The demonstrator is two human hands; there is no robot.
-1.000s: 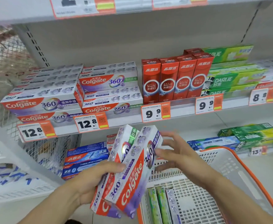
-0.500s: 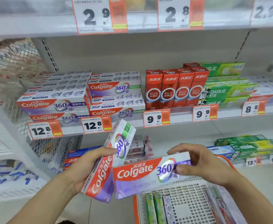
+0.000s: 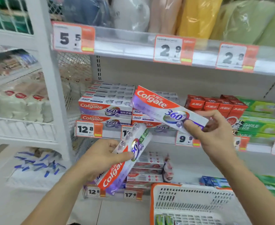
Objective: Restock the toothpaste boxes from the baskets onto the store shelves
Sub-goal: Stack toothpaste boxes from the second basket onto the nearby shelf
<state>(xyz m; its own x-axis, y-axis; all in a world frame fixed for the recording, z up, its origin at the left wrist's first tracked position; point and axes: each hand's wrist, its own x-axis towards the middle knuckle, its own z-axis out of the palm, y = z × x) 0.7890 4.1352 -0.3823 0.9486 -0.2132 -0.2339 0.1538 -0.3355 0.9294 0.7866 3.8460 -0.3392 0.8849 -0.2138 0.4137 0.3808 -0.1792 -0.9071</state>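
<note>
Since half a second ago the right hand has lifted its Colgate box from just above the basket up to the level of the stocked shelf, and the view has tilted up with it. That hand pinches the box at its near, right end, thumb on the front face and fingers curled behind, so the long body juts out to the left, tilted, its far end in front of the shelved Colgate stacks. The left hand grips a second Colgate box around its middle, held slanted below the 12.8 price tags. Held by one end only, the raised box could swing or slip out; and its leading corner, if driven in at this tilt, could catch the stack and push boxes back or off. The white basket is cut off at the bottom edge, so what remains in it is mostly unseen. Motion blur smears the shelf goods, and the gap meant for this box is probably behind it, though I cannot tell.
</note>
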